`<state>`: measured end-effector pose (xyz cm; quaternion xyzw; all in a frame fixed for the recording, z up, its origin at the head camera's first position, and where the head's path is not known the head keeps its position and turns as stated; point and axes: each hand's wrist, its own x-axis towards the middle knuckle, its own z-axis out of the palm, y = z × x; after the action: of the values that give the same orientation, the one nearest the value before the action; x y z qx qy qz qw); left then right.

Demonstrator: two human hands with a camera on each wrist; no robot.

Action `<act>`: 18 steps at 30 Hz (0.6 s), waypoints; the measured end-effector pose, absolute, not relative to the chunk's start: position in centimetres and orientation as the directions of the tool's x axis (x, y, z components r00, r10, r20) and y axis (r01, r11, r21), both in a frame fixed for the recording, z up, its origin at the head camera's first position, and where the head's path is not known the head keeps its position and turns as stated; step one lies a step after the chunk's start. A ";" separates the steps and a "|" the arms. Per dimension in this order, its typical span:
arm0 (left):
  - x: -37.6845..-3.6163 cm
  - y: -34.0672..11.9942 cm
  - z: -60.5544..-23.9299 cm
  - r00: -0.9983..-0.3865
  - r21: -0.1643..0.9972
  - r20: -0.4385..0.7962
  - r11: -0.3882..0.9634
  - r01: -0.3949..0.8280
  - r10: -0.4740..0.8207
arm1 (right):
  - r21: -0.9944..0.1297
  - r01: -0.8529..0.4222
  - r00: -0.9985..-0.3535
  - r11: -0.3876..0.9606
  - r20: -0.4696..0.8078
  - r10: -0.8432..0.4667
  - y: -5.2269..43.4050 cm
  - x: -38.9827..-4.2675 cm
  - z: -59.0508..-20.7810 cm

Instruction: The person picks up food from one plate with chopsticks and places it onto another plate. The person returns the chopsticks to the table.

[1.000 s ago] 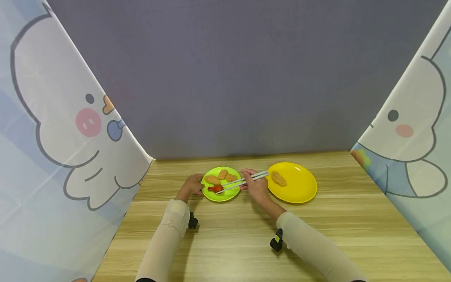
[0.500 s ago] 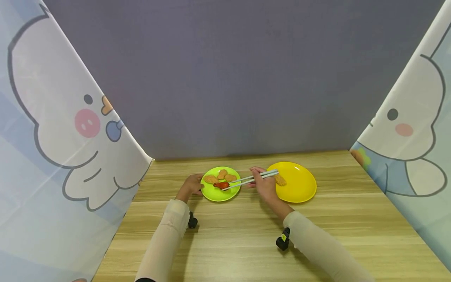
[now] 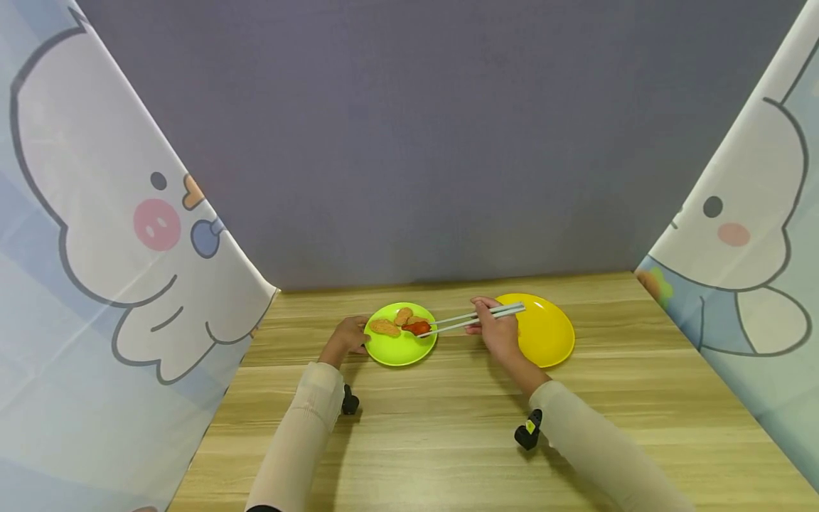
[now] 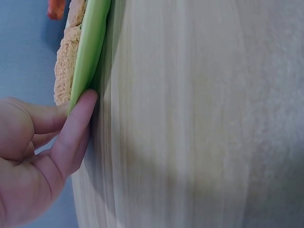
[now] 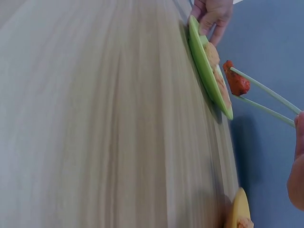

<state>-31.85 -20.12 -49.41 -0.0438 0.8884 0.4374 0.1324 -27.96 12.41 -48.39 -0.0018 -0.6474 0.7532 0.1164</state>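
Observation:
My left hand [image 3: 350, 334] pinches the rim of a lime-green plate [image 3: 397, 353]; in the left wrist view the thumb is above the rim [image 4: 90, 57] and fingers are beneath it. My right hand [image 3: 499, 334] holds a pair of pale chopsticks [image 3: 454, 326]. Between their tips is a glossy red drumstick-shaped piece [image 3: 417, 328], which the right wrist view shows lifted off the plate. Several breaded pieces [image 3: 385, 327] lie on the green plate. The red piece partly covers one of them in the head view.
A larger yellow plate [image 3: 550, 334] stands to the right, partly behind my right hand. One breaded piece [image 5: 245, 222] on it shows in the right wrist view. A grey panel [image 3: 448, 178] rises behind the wooden table [image 3: 409, 441], with cartoon-printed sheets on both sides.
The chopsticks have picked up the red drumstick and carried it rightward and up across the green plate. My right hand has moved right, over the yellow plate's near-left side. My left hand stays put.

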 end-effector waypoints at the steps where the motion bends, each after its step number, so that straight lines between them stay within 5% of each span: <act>1: -31.9 -20.1 -49.4 -0.961 0.765 -0.273 0.615 -0.193 0.037 | -0.974 -0.182 -0.971 -0.136 0.156 0.181 12.6 -28.0 -48.3; 18: -31.9 -20.2 -49.2 -0.958 0.770 -0.285 0.604 -0.206 0.037 | -0.975 -0.183 -0.958 -0.124 0.148 0.244 17.5 -28.3 -47.8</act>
<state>-31.94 -20.16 -49.18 -0.0478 0.8851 0.4422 0.1372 -28.30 17.53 -47.84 -0.0237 -0.6463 0.7493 0.1422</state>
